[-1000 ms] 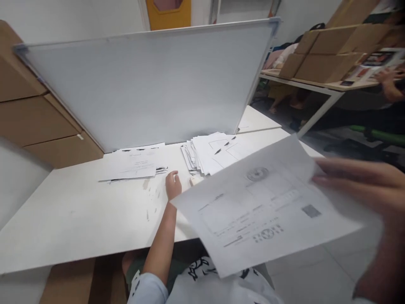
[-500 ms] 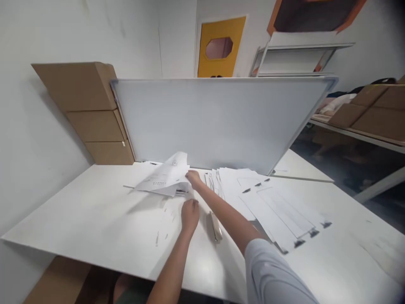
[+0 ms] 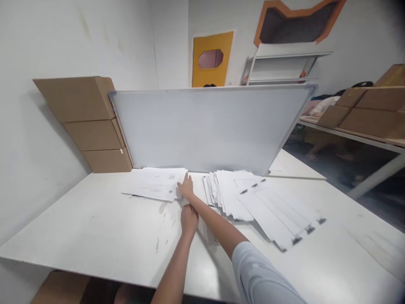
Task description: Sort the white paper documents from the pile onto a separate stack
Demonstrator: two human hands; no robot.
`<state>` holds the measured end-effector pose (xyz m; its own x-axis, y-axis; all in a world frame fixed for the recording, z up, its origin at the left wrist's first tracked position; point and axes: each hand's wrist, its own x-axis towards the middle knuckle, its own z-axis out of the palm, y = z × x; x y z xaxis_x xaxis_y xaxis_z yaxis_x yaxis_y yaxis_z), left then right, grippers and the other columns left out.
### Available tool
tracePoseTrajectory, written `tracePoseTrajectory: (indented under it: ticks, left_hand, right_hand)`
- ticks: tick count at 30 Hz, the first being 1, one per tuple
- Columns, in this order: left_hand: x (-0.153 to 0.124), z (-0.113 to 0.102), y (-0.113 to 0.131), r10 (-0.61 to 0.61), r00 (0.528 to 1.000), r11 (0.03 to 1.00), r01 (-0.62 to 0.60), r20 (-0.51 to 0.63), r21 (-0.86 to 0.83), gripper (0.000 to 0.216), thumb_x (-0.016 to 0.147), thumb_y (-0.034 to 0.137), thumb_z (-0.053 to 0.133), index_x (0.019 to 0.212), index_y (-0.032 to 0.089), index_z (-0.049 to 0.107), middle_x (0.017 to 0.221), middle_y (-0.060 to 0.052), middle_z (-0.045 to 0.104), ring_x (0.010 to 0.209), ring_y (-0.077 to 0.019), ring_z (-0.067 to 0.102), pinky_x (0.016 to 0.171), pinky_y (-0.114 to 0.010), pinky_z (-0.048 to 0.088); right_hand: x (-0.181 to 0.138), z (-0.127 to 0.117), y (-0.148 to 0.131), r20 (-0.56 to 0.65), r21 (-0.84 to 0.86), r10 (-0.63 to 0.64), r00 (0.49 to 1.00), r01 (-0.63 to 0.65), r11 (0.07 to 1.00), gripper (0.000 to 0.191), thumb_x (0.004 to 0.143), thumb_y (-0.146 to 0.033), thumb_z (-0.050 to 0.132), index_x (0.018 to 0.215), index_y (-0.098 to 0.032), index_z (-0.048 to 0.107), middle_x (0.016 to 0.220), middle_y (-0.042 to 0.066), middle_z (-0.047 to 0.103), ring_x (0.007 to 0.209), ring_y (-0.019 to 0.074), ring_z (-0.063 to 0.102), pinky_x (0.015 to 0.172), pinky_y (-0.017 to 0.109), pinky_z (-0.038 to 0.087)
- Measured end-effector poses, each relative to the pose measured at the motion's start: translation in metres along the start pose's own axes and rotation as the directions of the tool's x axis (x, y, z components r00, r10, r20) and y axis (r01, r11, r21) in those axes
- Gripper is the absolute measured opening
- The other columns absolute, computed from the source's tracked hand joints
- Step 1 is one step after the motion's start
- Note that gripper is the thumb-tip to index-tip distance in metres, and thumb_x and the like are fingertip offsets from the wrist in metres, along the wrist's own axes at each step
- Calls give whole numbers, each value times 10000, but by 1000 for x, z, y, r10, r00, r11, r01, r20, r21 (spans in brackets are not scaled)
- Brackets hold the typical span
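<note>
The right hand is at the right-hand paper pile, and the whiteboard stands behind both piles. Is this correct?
Not quite: the pile is wrong. In the head view, the right hand is at the right edge of the left-hand paper pile. The whiteboard does stand behind both piles.

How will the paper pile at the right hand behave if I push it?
The pile would probably slide rather than tip, since it lies low and flat on the table. Its sheets may slip apart, as the edges beneath the top sheet don't line up. A single sheet would likely be light and floppy, judging by its thin edge.
</note>
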<state>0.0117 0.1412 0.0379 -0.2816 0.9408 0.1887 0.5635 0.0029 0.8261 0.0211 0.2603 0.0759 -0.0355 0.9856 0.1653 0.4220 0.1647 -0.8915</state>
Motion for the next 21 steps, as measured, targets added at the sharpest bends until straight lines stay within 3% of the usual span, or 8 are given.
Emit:
tracePoseTrajectory:
  ticks: [2, 4, 6, 8, 10, 13, 16, 21]
  left_hand:
    - [3, -1, 1, 9, 1000, 1000, -9, 23, 11, 218, 822, 205, 437, 718, 180, 627, 780, -98, 687, 771, -228, 641, 680, -305, 430]
    - [7, 1, 1, 19, 999, 999, -20, 39, 30, 226, 825, 216, 424, 769, 186, 642, 830, -86, 698, 829, -218, 635, 739, -301, 430]
    - [13, 5, 1, 31, 998, 998, -33, 47, 47, 249, 835, 237, 403, 811, 192, 647, 864, -74, 700, 861, -210, 621, 773, -299, 428]
    - [20, 10, 2, 41, 998, 997, -44, 49, 60, 247, 826, 258, 411, 805, 190, 648, 855, -73, 695, 871, -217, 607, 790, -310, 427]
    - [25, 13, 3, 55, 997, 997, -57, 47, 56, 237, 809, 267, 426, 780, 189, 648, 826, -68, 689, 864, -223, 601, 794, -319, 426]
    - [27, 14, 2, 72, 997, 997, -73, 32, 34, 224, 788, 270, 441, 759, 194, 649, 817, -61, 686, 860, -224, 597, 794, -324, 425]
    - [24, 12, 0, 88, 996, 996, -88, 18, 21, 218, 780, 271, 445, 750, 201, 650, 833, -55, 689, 878, -222, 596, 801, -323, 423]
    - [22, 11, 0, 106, 994, 994, -107, 10, 40, 218, 782, 266, 441, 747, 202, 646, 845, -53, 697, 864, -215, 603, 771, -310, 428]
  right_hand:
    - [-5, -16, 1, 5, -15, -36, 999, 36, 999, 782, 787, -176, 543, 1472, -4, 206, 1539, 234, 230, 1419, 359, 198, 1122, 478, 205]
    - [-9, -46, 8, 6, -16, -63, 998, 63, 998, 792, 785, -183, 553, 1489, -64, 212, 1572, 163, 190, 1449, 284, 148, 1146, 413, 182]
    - [-15, -91, 24, 4, -90, -108, 994, 108, 990, 792, 782, -188, 572, 1492, -92, 235, 1583, 135, 176, 1458, 239, 132, 1160, 366, 153]
    - [-29, -146, 48, -10, -270, -132, 991, 124, 955, 781, 794, -205, 578, 1489, -79, 244, 1581, 163, 164, 1460, 248, 121, 1168, 384, 111]
    - [-55, -199, 75, -76, -461, -46, 996, 6, 887, 799, 809, -258, 595, 1491, -65, 226, 1576, 204, 135, 1462, 297, 84, 1166, 455, 68]
    - [-104, -255, 110, -218, -533, 206, 954, -293, 794, 881, 807, -385, 637, 1496, -58, 196, 1570, 248, 89, 1454, 369, 38, 1142, 541, 88]
    - [-149, -277, 134, -215, -530, 270, 939, -344, 775, 793, 867, -444, 562, 1486, -59, 250, 1565, 240, 137, 1456, 340, 93, 1149, 484, 157]
    - [-195, -274, 153, -227, -450, 187, 956, -273, 850, 609, 940, -465, 419, 1460, -151, 369, 1568, 121, 227, 1452, 223, 186, 1164, 375, 196]
